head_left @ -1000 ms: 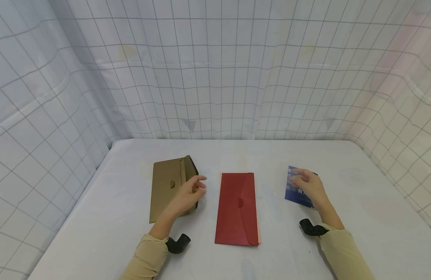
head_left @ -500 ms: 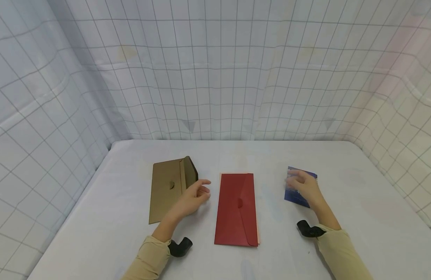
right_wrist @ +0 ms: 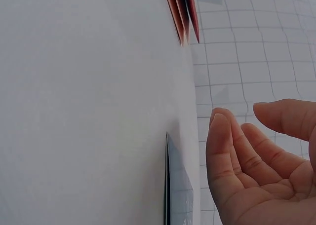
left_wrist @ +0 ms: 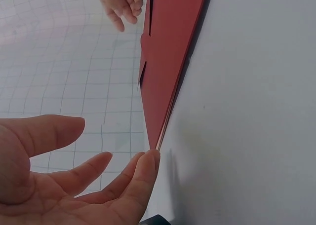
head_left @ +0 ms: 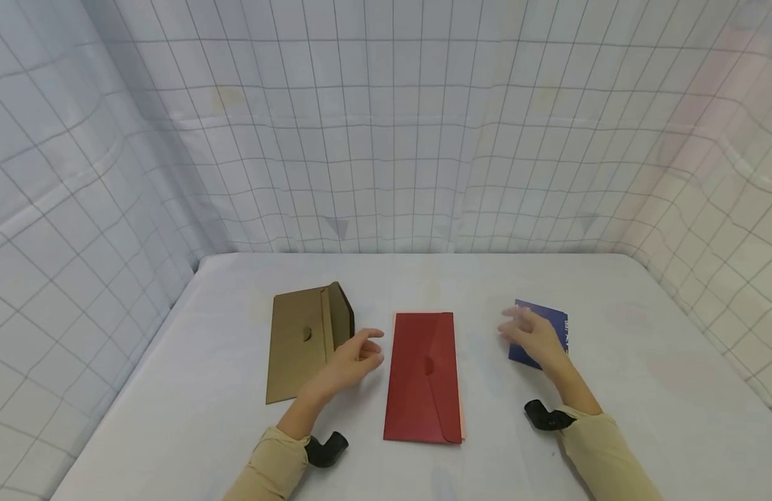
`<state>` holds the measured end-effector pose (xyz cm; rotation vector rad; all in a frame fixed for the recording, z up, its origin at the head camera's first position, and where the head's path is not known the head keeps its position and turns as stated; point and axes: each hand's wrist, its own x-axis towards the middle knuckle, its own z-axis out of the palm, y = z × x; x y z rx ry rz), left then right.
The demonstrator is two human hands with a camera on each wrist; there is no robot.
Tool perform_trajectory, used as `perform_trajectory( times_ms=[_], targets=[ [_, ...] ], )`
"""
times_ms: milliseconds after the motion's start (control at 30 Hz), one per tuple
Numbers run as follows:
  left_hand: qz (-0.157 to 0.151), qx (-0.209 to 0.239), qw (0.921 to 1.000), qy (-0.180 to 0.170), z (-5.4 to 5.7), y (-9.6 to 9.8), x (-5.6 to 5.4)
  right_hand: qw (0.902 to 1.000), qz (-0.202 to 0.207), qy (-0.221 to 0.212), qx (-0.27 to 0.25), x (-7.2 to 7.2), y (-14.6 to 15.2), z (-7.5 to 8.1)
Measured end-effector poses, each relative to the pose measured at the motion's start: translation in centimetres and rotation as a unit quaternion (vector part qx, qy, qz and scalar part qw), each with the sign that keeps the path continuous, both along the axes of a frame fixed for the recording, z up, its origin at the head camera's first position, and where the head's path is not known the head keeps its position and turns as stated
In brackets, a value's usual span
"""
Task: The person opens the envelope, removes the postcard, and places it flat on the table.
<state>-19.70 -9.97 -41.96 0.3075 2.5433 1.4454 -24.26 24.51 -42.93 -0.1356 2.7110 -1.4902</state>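
A red envelope (head_left: 417, 376) lies in the middle of the table, with pale pink edges of paper showing from under it. My left hand (head_left: 354, 358) hovers between it and a brown-gold envelope (head_left: 293, 341), whose flap (head_left: 342, 313) stands raised. In the left wrist view the left fingers and thumb are apart and hold nothing, the red envelope just beyond the fingertips. My right hand (head_left: 532, 335) hangs over a blue card (head_left: 551, 320) with white print, partly hiding it. Its fingers are loosely bent, thumb apart, holding nothing in the right wrist view (right_wrist: 261, 161).
White cloth covers the table (head_left: 473, 278). Behind it and at both sides hang white curtains (head_left: 386, 139) with a dark grid. A black curved piece sits at each wrist, on the left cuff (head_left: 327, 450) and the right cuff (head_left: 546, 417).
My left hand has moved right, away from the brown-gold envelope toward the red one. The right hand has shifted left across the blue card. The envelopes and card stay in place.
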Motion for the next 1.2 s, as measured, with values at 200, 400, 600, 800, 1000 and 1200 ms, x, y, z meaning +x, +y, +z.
perform_trajectory(
  times_ms=[200, 400, 600, 800, 1000, 1200],
  targets=[
    [-0.013, 0.001, 0.9999, -0.007, -0.2, 0.3, 0.1, 0.9999, 0.015, -0.001, 0.000, 0.2, -1.1, 0.0],
    [-0.010, 0.004, 0.9998, -0.015, -0.3, 0.5, 0.1, 0.9995, 0.030, -0.001, -0.010, 0.3, -1.7, 0.0],
    [-0.015, 0.007, 0.9997, -0.019, -0.3, 0.7, 0.1, 0.9990, 0.041, -0.001, -0.020, 0.3, -2.4, -0.3],
    [-0.024, 0.016, 0.9991, -0.030, -0.1, 0.8, 0.3, 0.9973, 0.060, -0.005, -0.044, 0.4, -3.1, -0.9],
    [-0.031, 0.024, 0.9986, -0.036, -0.1, 0.8, 0.5, 0.9943, 0.083, -0.026, -0.063, 0.8, -3.8, -1.2],
    [-0.032, 0.028, 0.9985, -0.034, -0.2, 0.8, 0.6, 0.9917, 0.102, -0.026, -0.075, 1.1, -4.5, -1.1]
  ],
)
